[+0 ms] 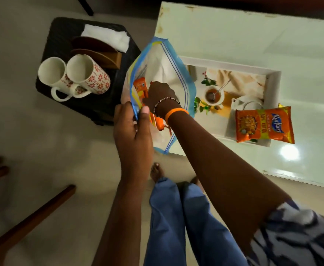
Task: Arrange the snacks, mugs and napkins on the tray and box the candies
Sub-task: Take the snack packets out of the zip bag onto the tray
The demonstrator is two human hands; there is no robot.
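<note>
Held open at its rim by the left hand [132, 129], the zip bag [157, 73] is entered by the right hand [160, 95], closing on an orange snack packet [141, 88]. Lifted clear, it belongs beside the Kurkure packet [264, 124] on the tray [272, 77], centre right; both mugs [74, 77] wait upper left.

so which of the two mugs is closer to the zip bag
The right-hand floral mug, beside the brown plates. The other mug sits farther left on the black stool, away from the zip bag.
</note>
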